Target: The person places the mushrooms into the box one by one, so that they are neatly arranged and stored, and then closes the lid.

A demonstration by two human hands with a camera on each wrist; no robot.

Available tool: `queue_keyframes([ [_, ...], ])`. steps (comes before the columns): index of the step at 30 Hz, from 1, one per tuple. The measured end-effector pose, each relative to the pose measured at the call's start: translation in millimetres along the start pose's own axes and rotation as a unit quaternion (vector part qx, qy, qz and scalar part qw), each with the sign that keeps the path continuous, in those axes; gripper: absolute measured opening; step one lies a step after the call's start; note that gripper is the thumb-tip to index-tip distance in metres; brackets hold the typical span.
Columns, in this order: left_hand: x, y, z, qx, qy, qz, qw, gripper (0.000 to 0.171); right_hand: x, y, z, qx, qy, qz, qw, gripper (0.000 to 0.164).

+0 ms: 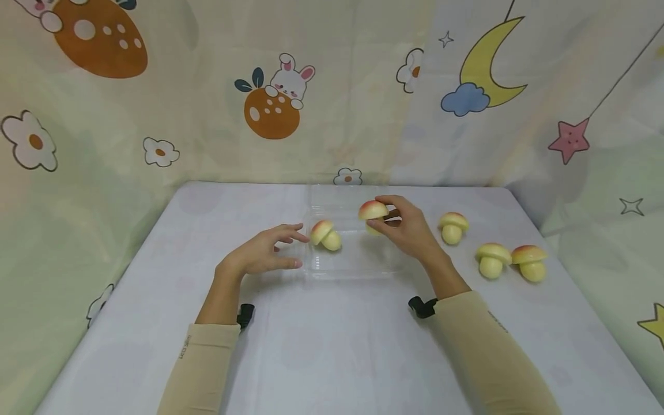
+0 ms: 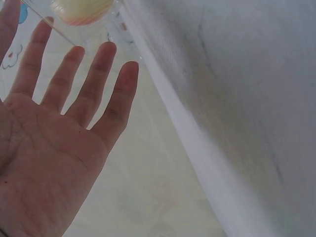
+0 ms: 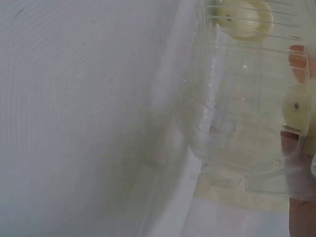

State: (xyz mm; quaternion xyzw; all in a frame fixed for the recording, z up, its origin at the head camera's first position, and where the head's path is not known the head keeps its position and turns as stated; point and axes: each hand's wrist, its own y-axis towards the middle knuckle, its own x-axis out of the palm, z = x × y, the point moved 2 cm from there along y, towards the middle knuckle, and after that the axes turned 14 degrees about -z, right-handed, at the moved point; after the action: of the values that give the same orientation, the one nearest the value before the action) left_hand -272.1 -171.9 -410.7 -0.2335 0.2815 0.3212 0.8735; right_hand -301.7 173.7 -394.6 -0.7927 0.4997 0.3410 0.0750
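My right hand (image 1: pixel 407 227) pinches a toy mushroom (image 1: pixel 373 209) with a red-tinged yellow cap, holding it over the right half of a clear plastic box (image 1: pixel 358 270). Through the box's wall in the right wrist view, parts of the fingers (image 3: pixel 297 61) show around the pale stem. Another toy mushroom (image 1: pixel 327 236) lies tilted in the box's left part. My left hand (image 1: pixel 264 251) is beside the left wall, fingers spread and extended towards it. Its bare palm (image 2: pixel 49 143) shows in the left wrist view, holding nothing.
To the right of the box stand a toy mushroom (image 1: pixel 453 228) and, nearer me, two more, a greenish-yellow one (image 1: pixel 493 260) and a redder one (image 1: pixel 529 263). The box's lid (image 1: pixel 344 199) lies folded back. A patterned curtain (image 1: pixel 207 115) hangs behind the white-covered table (image 1: pixel 321 346).
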Motion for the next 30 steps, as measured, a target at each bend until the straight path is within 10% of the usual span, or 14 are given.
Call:
queue_keyframes([
  [30,0.4,-1.1,1.4,-0.004,0.004,0.006,1.0,0.054,38.5,29.7,3.5,0.051,-0.039,-0.1,0.993,0.055],
])
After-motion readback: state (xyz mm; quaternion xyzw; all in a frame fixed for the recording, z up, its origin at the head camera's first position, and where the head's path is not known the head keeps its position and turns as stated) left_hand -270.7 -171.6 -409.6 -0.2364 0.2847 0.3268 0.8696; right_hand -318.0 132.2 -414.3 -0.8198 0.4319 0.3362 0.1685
